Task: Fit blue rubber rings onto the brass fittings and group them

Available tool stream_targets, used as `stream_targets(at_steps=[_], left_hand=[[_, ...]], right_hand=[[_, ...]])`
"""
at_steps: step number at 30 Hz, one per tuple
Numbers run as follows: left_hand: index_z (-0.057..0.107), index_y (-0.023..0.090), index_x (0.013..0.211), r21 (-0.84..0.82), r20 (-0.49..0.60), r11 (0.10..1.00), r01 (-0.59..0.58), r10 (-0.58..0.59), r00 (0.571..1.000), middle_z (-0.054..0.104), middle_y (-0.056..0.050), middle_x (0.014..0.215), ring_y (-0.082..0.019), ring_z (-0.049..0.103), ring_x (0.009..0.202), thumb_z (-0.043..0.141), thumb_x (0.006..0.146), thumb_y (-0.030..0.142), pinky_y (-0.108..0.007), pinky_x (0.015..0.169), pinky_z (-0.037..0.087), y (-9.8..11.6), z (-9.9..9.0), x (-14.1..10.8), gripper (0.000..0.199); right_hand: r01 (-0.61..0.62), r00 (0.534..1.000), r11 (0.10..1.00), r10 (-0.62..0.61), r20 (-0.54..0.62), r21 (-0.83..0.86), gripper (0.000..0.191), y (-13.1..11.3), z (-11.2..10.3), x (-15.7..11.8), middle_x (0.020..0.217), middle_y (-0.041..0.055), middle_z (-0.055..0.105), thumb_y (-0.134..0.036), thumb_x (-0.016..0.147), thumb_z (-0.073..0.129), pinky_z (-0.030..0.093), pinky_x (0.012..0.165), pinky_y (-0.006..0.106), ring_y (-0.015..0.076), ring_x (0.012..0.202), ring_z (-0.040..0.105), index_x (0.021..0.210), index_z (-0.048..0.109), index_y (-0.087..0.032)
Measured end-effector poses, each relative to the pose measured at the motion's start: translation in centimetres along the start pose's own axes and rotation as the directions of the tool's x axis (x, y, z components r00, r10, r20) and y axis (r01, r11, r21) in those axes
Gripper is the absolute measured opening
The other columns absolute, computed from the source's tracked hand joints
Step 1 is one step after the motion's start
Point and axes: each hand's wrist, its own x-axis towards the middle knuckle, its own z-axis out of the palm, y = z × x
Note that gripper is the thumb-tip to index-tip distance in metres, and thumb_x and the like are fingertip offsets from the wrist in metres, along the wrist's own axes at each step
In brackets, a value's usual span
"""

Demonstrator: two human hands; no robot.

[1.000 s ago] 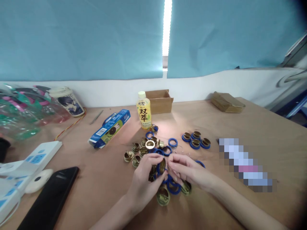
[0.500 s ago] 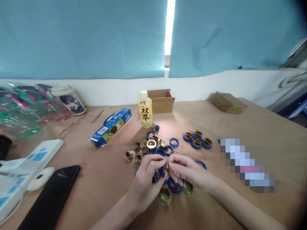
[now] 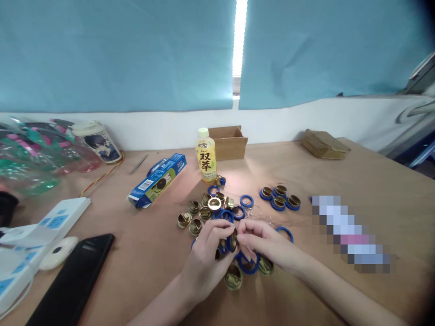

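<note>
My left hand [image 3: 209, 253] is closed on a round brass fitting [image 3: 233, 241] with a blue ring around it, gripping it between thumb and fingers. My right hand [image 3: 260, 237] is pinched against the right side of that fitting; whatever its fingertips hold is hidden. Below the hands lie a loose brass fitting [image 3: 233, 277] and a blue ring [image 3: 249, 265]. Several more brass fittings [image 3: 184, 220] lie loose to the left. Beyond the hands are another blue ring [image 3: 247, 198] and thin wire rings [image 3: 257, 210].
Several brass fittings with blue rings [image 3: 279, 203] are grouped at right. A yellow drink bottle [image 3: 205, 158] stands before a cardboard box [image 3: 228, 147]. A blue carton [image 3: 158, 181], black phone [image 3: 73, 280] and power strip [image 3: 61, 222] lie left. A pixelated patch [image 3: 350, 235] covers something at right.
My right fingertips have shifted slightly left and closer against the fitting, whose brass face now shows a little more. My left hand has stayed nearly still.
</note>
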Motion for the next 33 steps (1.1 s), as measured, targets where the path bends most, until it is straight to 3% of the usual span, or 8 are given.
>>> stream_targets(at_steps=[12,33], left_hand=[[0.057,0.019,0.109,-0.006,-0.004,1.0,-0.007,0.007,1.0,0.065,-0.009,0.106,-0.02,0.068,0.097,0.066,0.079,-0.001,-0.031,0.084,0.057,-0.05,0.07,0.01,0.038],[0.057,0.019,0.106,-0.006,0.014,1.0,-0.023,0.023,1.0,0.07,-0.011,0.102,-0.022,0.07,0.095,0.066,0.079,0.001,-0.033,0.082,0.06,0.34,-0.14,-0.02,0.034]], right_hand=[[0.001,1.0,1.0,-0.001,0.001,0.002,0.032,0.02,0.14,0.11,0.053,-0.0054,0.057,-0.045,0.09,0.065,0.031,0.048,0.02,0.0075,0.045,0.044,0.078,0.053,-0.018],[0.02,0.998,1.0,-0.021,-0.056,-0.023,0.038,0.31,0.46,0.16,0.05,-0.0102,0.044,-0.049,0.083,0.069,0.026,0.046,0.02,0.0058,0.043,0.034,0.072,0.048,-0.02]])
